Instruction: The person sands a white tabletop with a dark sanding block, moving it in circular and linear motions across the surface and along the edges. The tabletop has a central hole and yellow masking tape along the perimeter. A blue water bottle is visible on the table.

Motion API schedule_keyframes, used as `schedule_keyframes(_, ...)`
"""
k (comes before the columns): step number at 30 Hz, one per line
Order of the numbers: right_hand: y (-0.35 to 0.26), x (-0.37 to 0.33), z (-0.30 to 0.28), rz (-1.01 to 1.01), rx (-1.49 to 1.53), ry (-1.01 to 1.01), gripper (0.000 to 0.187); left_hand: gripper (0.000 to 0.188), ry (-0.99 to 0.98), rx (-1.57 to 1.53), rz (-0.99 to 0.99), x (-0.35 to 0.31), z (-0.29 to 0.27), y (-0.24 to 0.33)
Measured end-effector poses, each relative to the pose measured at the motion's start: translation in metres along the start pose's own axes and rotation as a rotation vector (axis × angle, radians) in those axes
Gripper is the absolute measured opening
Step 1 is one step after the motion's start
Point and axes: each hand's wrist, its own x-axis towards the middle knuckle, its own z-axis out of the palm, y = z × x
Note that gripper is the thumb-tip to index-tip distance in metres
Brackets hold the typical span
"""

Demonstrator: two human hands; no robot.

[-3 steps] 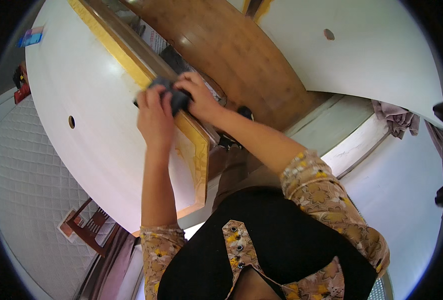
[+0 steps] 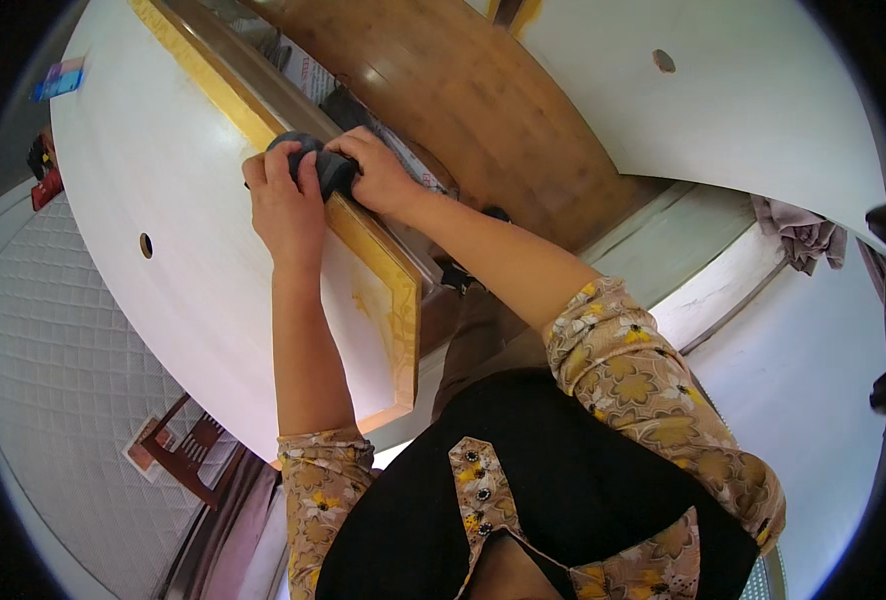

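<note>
A large white door panel lies in front of me on the left, with a round hole and a yellow band along its edge. A dark grey, bunched cloth sits over that edge. From the face side, my left hand grips the cloth, its fingers bent over it. My right hand holds the same cloth from the outer side, thumb and fingers curled. Part of the cloth and the edge beneath it are hidden by the hands.
At the upper right stands another white panel with a hole. Brown wooden floor shows between the panels. A crumpled mauve cloth lies at the right. To the left are a grey quilted surface, a wooden chair and a blue packet.
Both hands have slid the dark cloth slightly up and left along the panel's edge, away from me.
</note>
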Motion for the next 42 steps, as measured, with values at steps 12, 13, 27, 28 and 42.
schedule_keyframes(12,-0.057,-0.145,-0.072,0.253,0.115,-0.084,0.03,0.019,-0.233,-0.068,0.128,-0.123,-0.021,0.052)
schedule_keyframes(13,-0.059,-0.148,-0.075,0.311,0.143,-0.095,0.03,0.019,-0.244,-0.077,0.119,-0.129,-0.021,0.055)
schedule_keyframes(27,0.016,0.04,0.001,0.156,0.13,-0.106,0.03,0.015,-0.107,0.12,-0.042,0.036,0.005,0.0)
schedule_keyframes(28,0.016,0.031,-0.004,0.193,0.148,-0.115,0.031,0.014,-0.095,0.143,-0.02,0.031,0.007,0.002)
schedule_keyframes(42,-0.043,-0.108,-0.067,0.302,0.093,-0.138,0.023,0.012,-0.17,-0.024,0.135,-0.105,-0.007,0.047)
